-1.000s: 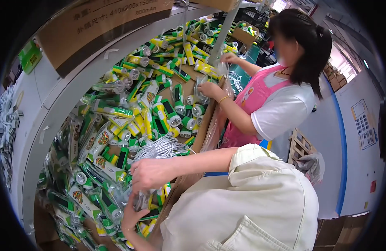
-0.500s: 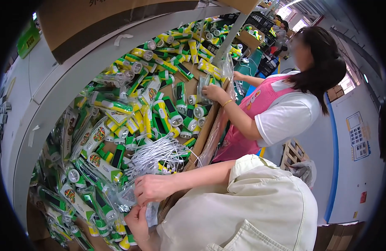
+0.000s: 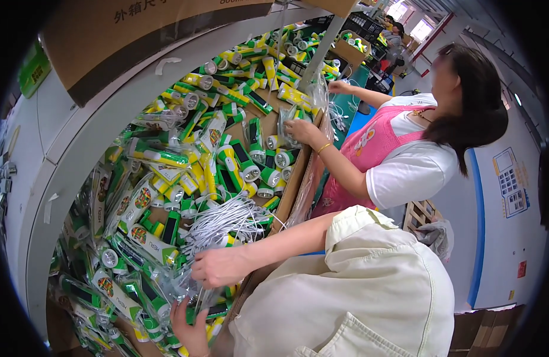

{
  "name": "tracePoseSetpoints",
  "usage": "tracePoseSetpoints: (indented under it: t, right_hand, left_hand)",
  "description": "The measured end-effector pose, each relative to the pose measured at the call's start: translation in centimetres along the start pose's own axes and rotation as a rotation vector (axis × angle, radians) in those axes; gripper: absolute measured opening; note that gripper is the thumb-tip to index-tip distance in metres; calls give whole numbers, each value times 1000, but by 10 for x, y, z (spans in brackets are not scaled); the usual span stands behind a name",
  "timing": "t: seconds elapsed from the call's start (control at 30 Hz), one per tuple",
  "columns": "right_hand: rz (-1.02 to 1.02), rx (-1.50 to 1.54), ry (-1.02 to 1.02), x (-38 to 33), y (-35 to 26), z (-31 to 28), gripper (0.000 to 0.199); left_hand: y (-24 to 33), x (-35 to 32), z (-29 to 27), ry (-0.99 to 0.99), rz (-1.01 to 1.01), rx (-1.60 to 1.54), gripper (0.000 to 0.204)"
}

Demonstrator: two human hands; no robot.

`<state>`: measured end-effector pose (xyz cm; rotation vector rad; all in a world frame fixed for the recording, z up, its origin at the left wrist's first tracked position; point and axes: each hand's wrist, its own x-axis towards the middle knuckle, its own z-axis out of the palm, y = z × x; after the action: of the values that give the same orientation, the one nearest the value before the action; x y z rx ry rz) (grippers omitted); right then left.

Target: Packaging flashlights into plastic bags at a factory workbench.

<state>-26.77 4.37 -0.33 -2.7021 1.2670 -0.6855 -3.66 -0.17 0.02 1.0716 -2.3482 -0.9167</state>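
My right hand [image 3: 220, 268], fingers curled, pinches a clear plastic bag [image 3: 188, 287] over the heap. Below it, near the lower edge, my left hand [image 3: 190, 328] has its thumb and fingers spread beside the bag's lower part. A green flashlight with a dark panel [image 3: 217, 310] lies right next to the left thumb, partly under clear film. Just beyond my right hand rests a bundle of thin white cables [image 3: 227, 221]. Around both hands are many green, yellow and white flashlights [image 3: 246, 162], some loose, others in clear bags [image 3: 145, 241] with printed cards.
A cardboard rim [image 3: 295, 190] borders the heap on my right. Beyond it a co-worker in a pink apron [image 3: 361, 146] reaches over the flashlights with one hand. A grey frame [image 3: 78, 128] and a large carton [image 3: 149, 35] stand at the left and top.
My left hand has moved down, away from my right, and its fingers have spread. The green flashlight by the thumb now shows. The co-worker has turned slightly.
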Motion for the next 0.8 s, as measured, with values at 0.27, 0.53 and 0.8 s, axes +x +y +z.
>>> tracePoseSetpoints:
  t: [0.27, 0.53, 0.8]
  right_hand:
    - [33, 69, -31, -2, -16, -19, 13]
    - [199, 276, -487, -26, 13, -32, 14]
    - [683, 177, -186, 41, 124, 9, 15]
  left_hand:
    - [8, -18, 12, 8, -227, -6, 13]
    - [-14, -53, -2, 153, -689, 180, 16]
    - [-20, -61, -1, 221, -622, -106, 14]
